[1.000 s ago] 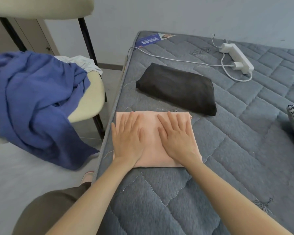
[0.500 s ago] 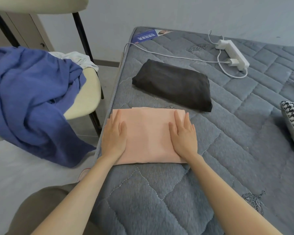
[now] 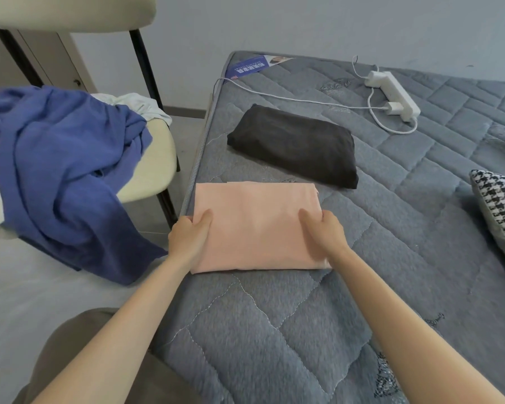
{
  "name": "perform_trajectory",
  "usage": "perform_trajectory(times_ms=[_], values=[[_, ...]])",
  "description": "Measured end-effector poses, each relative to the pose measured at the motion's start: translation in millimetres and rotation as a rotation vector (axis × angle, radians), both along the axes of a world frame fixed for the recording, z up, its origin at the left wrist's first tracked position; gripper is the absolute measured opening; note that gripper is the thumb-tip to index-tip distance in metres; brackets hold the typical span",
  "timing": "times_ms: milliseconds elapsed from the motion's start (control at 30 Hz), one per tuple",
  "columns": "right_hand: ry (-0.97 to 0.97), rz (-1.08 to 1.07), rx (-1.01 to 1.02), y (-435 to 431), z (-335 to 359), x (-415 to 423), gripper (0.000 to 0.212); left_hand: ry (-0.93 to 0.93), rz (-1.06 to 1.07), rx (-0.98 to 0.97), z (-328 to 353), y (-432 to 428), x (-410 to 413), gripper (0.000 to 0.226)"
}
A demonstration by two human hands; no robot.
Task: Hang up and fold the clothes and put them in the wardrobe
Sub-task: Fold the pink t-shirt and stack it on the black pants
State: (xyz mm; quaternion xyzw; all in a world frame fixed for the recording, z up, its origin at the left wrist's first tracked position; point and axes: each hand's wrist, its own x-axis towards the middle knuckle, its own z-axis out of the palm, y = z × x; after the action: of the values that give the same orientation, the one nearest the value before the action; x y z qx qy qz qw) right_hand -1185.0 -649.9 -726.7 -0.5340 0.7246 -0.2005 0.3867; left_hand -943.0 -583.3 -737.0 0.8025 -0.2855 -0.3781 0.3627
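The person is wearing an olive-brown garment [image 3: 79, 360] over the leg, showing at lower left. Both forearms [image 3: 405, 316] are showing bare, likewise left hand [image 3: 190, 240] and right hand [image 3: 327, 237].

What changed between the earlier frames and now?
Both hands slid outward from the middle of the folded peach-pink garment; the left hand and right hand now grip its side edges, thumbs on top. The folded black garment and crumpled blue garment stayed put.

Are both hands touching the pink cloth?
Touching. The head view shows the left hand and right hand gripping the pink cloth at its sides, thumbs on top.
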Motion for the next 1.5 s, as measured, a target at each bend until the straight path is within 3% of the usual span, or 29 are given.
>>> perform_trajectory(times_ms=[133, 200, 433, 667, 733, 833, 900, 1100, 1200, 1300, 1500], values=[[-0.133, -0.007, 0.017, -4, 1, -4, 0.032, 0.136, 0.017, -0.108, 6, -4, 3, 0.025], [-0.157, 0.012, -0.074, -3, 5, -6, 0.028, 0.139, 0.007, -0.137, 10, -6, 3, 0.022], [-0.237, -0.011, -0.345, -14, 50, -8, 0.020, 0.084, -0.079, -0.261, 65, -46, -3, 0.023], [-0.306, -0.149, -0.468, -98, 120, -26, 0.024, -0.045, -0.178, -0.406, 144, -169, -17, 0.021], [-0.249, -0.156, -0.447, -124, 128, -31, 0.022, -0.106, -0.208, -0.403, 150, -202, -19, 0.026], [-0.134, -0.146, -0.267, -144, 119, -41, 0.050, -0.219, -0.216, -0.305, 142, -222, -13, 0.053], [-0.007, -0.088, -0.217, -148, 107, -46, 0.057, -0.346, -0.250, -0.250, 128, -223, -10, 0.054], [0.342, 0.183, -0.466, -163, 91, -27, 0.048, -0.729, -0.554, -0.279, 115, -227, -34, 0.045], [0.416, 0.311, -0.497, -181, 89, -6, 0.047, -0.845, -0.718, -0.296, 115, -241, -60, 0.045], [0.473, 0.396, -0.417, -199, 77, 7, 0.048, -0.877, -0.849, -0.156, 103, -257, -80, 0.048], [0.434, 0.380, -0.315, -218, 40, 19, 0.049, -0.915, -0.958, -0.077, 67, -292, -93, 0.050]])
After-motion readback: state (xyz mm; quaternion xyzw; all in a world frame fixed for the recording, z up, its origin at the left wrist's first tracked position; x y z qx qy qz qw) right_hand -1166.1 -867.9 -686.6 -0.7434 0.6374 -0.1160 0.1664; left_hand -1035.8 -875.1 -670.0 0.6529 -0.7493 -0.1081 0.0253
